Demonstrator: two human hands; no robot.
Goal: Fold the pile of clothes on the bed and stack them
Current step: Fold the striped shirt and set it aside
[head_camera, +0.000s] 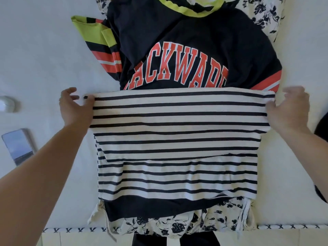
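Both forearms were bare, with no sleeves or jewellery showing. The left hand (74, 107) had dark polish on one fingernail; the right hand (291, 110) showed none.

There is a single view, from a wide-angle camera worn on the person's head. It looks steeply down, almost straight onto the bed (35, 50), from close above. The near edge of the bed runs along the bottom of the frame, and both forearms enter from the lower corners. The wide lens bends straight lines outward toward the frame's borders.
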